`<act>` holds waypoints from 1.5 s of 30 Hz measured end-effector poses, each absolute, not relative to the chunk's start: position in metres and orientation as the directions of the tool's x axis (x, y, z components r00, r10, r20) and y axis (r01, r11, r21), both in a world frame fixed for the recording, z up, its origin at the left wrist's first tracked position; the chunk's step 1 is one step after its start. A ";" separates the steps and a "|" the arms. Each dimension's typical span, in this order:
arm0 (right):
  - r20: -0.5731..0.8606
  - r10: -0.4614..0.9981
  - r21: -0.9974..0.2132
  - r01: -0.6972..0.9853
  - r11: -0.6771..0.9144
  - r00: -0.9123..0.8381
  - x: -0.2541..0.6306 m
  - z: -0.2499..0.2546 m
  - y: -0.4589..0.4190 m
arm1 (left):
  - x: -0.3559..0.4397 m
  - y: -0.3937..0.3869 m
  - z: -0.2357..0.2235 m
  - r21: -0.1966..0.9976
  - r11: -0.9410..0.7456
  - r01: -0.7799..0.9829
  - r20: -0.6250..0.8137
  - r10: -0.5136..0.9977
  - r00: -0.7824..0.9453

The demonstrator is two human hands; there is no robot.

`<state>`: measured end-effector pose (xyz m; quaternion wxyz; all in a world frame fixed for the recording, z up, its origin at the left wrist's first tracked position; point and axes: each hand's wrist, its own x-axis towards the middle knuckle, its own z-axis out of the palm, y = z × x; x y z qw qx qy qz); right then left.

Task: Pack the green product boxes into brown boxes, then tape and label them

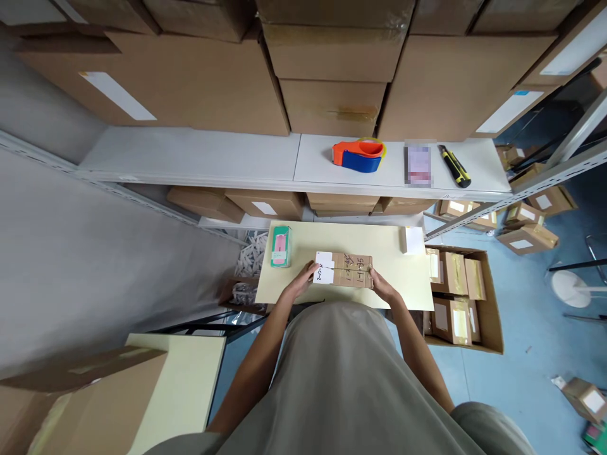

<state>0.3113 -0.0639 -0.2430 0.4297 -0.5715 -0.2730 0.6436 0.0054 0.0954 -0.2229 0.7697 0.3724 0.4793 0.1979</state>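
Over the table [403,278], close to its near edge: cardboard box [353,270], clamped endwise between left hand [301,280] and right hand [382,286]. Could drop past that edge if loosely gripped, or bump the green box [281,247] at the table's left if swung.
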 end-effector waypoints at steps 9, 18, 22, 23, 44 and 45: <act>-0.419 0.903 -0.865 -0.264 -0.427 -0.090 0.316 -0.240 -0.046 | 0.015 0.097 -0.220 0.652 0.758 0.004 -0.665 0.569 0.485; -0.431 0.900 -0.861 -0.266 -0.433 -0.067 0.304 -0.233 -0.031 | 0.020 0.094 -0.221 0.672 0.737 -0.072 -0.639 0.626 0.447; -0.441 0.888 -0.850 -0.259 -0.459 -0.128 0.302 -0.224 -0.018 | 0.021 0.103 -0.217 0.640 0.763 -0.094 -0.672 0.615 0.413; -0.445 0.886 -0.848 -0.256 -0.464 -0.132 0.301 -0.221 -0.017 | 0.020 0.106 -0.216 0.631 0.768 -0.111 -0.680 0.616 0.398; -0.552 0.833 -0.773 -0.351 -0.528 -0.037 0.318 -0.225 -0.056 | -0.012 0.084 -0.220 0.614 0.780 0.122 -0.597 0.358 0.718; -0.554 0.831 -0.765 -0.361 -0.534 -0.055 0.319 -0.227 -0.061 | -0.012 0.080 -0.219 0.628 0.770 0.116 -0.578 0.361 0.732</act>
